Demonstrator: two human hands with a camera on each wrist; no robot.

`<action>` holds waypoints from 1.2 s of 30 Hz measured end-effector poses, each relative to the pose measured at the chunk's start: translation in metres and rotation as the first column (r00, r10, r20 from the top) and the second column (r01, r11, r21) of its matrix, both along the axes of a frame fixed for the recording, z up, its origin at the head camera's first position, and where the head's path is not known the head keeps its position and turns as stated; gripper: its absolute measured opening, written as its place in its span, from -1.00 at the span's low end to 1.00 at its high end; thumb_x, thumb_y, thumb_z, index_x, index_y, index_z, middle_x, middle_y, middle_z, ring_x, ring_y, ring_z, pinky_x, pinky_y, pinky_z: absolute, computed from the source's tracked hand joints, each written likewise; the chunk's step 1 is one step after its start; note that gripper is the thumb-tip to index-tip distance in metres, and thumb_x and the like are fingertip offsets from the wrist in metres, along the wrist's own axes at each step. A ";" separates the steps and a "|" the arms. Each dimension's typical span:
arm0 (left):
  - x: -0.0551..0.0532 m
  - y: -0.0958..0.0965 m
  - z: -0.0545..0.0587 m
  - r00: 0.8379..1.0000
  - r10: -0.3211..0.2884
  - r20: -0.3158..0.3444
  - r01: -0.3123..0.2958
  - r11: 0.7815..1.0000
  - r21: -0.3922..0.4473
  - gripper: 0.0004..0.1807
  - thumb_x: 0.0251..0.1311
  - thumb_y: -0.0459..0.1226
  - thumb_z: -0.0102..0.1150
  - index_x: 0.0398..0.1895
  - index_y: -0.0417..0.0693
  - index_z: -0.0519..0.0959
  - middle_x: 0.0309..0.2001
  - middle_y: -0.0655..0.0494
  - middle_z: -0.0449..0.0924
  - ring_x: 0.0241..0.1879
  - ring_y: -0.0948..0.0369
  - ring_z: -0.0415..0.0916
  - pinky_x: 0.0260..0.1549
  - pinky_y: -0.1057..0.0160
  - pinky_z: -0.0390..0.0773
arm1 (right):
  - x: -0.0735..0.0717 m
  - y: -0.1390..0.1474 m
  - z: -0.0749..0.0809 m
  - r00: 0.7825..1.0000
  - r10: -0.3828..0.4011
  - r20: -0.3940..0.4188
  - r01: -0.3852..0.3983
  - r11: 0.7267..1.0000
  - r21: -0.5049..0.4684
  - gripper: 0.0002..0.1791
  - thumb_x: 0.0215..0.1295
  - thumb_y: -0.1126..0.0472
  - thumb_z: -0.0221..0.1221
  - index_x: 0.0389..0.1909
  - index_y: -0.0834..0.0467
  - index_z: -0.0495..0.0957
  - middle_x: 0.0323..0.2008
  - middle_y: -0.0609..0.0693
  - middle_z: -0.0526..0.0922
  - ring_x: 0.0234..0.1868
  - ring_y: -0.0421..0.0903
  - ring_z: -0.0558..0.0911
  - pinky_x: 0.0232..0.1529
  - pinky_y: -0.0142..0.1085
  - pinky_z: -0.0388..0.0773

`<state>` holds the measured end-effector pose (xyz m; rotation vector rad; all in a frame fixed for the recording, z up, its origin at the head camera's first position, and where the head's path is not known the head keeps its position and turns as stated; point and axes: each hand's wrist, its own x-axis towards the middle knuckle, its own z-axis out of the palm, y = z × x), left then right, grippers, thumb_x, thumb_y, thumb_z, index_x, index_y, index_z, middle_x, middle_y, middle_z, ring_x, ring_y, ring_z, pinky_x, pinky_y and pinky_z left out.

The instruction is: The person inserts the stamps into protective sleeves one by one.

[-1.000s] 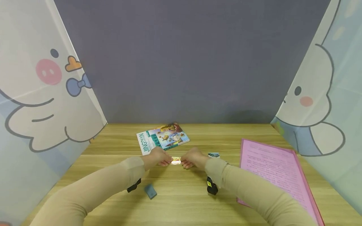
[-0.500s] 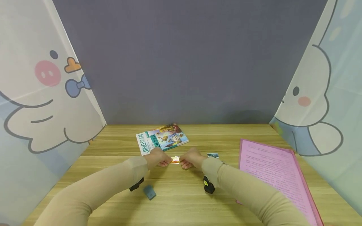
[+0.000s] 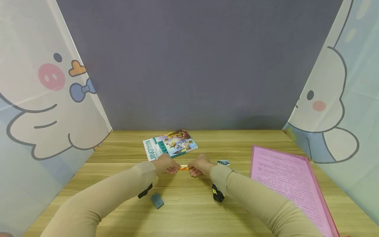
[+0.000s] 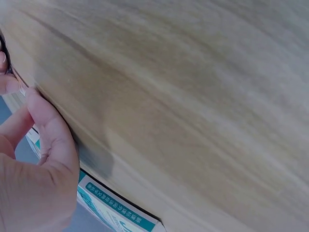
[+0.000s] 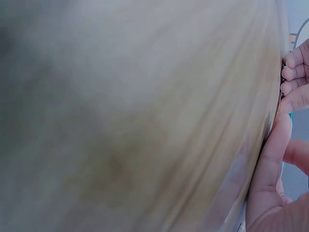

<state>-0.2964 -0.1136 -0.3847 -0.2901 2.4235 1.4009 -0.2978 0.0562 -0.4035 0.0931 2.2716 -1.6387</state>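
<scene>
Between the two hands, a small glossy card [image 3: 184,167] with yellow and red print shows in the head view, seen at a shallow slant. My left hand [image 3: 167,164] pinches its left end between thumb and fingers. At the opposite end, my right hand [image 3: 202,165] grips it the same way. In the left wrist view the left hand [image 4: 46,154] has its thumb pressed to its forefinger at the card's thin edge. The right wrist view catches the right hand [image 5: 275,179], with fingertips [image 5: 295,72] of the left hand close by; the card is barely visible there.
A picture book [image 3: 174,144] lies behind the hands. Closer to me is a grey-blue block [image 3: 157,200]. Beyond the right wrist lies a small dark picture card [image 3: 223,162]. Pink printed sheets [image 3: 284,184] cover the right side of the wooden table [image 3: 189,210].
The card has tilted: it looked broader and bright with glare, and now appears as a narrow strip with its colours showing. Both hands keep their pinch, drawn very slightly closer together.
</scene>
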 end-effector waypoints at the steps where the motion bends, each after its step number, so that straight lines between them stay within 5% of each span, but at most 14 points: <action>1: 0.000 0.000 0.000 1.000 0.002 -0.001 -0.002 1.000 -0.002 -0.87 0.10 -0.38 0.38 -0.38 -0.31 0.65 -0.60 0.06 0.62 -0.64 0.27 0.54 -0.48 0.36 0.69 | 0.000 0.000 0.000 1.000 -0.001 0.000 0.001 1.000 -0.001 -0.87 0.13 0.41 0.22 -0.48 0.45 0.64 -0.79 -0.02 0.56 -0.82 -0.26 0.51 -0.73 -0.45 0.57; 13: -0.002 -0.003 0.000 1.000 -0.022 0.019 0.021 0.999 0.029 -0.88 0.11 -0.39 0.36 -0.39 -0.34 0.66 -0.65 0.10 0.60 -0.70 0.32 0.52 -0.51 0.39 0.68 | -0.003 0.001 -0.002 1.000 0.006 0.001 -0.006 1.000 0.000 -0.86 0.16 0.38 0.25 -0.47 0.42 0.63 -0.74 0.02 0.62 -0.80 -0.25 0.56 -0.69 -0.43 0.61; 22: -0.004 -0.006 0.005 0.996 -0.083 0.037 0.081 0.995 0.052 -0.87 0.14 -0.44 0.31 -0.31 -0.41 0.64 -0.58 0.02 0.63 -0.63 0.26 0.56 -0.42 0.32 0.71 | -0.003 0.009 0.003 0.995 0.079 0.054 -0.073 0.993 -0.094 -0.85 0.18 0.41 0.16 -0.34 0.46 0.62 -0.63 0.07 0.65 -0.69 -0.19 0.63 -0.53 -0.38 0.69; 36: 0.002 0.020 0.025 0.999 -0.008 -0.049 0.012 0.996 0.084 -0.83 0.09 -0.45 0.35 -0.29 -0.40 0.60 -0.42 -0.18 0.70 -0.48 0.09 0.69 -0.28 0.17 0.74 | -0.015 0.039 0.033 0.996 0.074 -0.053 -0.077 0.996 -0.044 -0.69 0.28 0.35 0.17 -0.06 0.51 0.55 -0.26 0.28 0.70 -0.45 -0.12 0.67 -0.30 -0.31 0.71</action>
